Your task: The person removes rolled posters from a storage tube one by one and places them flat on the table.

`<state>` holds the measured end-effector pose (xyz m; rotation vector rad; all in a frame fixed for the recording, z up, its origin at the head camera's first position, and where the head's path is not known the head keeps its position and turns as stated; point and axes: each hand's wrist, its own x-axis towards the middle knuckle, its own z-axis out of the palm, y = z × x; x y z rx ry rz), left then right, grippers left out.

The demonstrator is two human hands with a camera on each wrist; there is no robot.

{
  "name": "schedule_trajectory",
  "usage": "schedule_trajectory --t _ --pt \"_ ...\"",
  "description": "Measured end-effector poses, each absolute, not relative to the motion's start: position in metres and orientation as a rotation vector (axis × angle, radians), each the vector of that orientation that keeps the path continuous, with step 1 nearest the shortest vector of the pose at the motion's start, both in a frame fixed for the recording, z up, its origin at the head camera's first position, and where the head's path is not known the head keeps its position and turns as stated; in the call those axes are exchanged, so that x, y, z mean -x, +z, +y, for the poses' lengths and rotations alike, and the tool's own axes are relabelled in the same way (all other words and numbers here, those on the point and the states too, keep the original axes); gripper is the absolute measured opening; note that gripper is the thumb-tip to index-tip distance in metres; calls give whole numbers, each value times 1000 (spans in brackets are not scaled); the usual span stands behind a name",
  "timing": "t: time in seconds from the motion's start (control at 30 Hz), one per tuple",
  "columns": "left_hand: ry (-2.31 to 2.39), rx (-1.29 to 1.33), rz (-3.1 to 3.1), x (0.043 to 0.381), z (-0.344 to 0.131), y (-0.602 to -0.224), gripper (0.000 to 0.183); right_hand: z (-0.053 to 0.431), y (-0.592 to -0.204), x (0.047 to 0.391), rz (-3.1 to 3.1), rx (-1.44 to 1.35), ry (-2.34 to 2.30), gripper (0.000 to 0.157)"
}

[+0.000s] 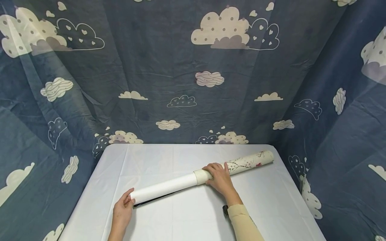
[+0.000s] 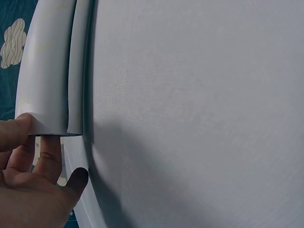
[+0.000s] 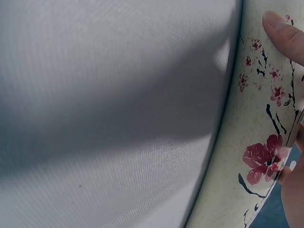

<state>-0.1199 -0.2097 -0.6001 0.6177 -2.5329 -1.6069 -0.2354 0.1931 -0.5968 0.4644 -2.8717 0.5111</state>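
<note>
Dark blue cloth (image 1: 150, 67) with pale clouds hangs behind the white table (image 1: 175, 224), and I look down on it from far away. One long roll lies slantwise on the table. Its plain white part (image 1: 166, 187) is on the left, and its fatter part with red flowers (image 1: 250, 162) is on the right. The left end is closer to the person, and the right end points off toward the far right corner. The left hand (image 1: 122, 209) is nearest the white end and pinches its rim: one finger is on the outside, others go in at the end, and the thumb sticks out apart. The right hand (image 1: 220, 177) goes across the flowered part, just past the edge where the white part comes out, with its thumb on one side and fingers on the other. So the white part lies between the two hands, and that edge is much nearer the right hand. I think the long line of the roll matters most, because a pull across it could bend the thin-looking wall. A small black thing (image 1: 225, 210) sits beside the sleeve (image 1: 244, 222); I cannot tell what it is.
</note>
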Motion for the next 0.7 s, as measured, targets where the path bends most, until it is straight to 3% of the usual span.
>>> schedule_trajectory --t 0.7 --pt "-1581 -696 -2518 119 -215 -603 50 194 -596 236 -2859 -447 532 62"
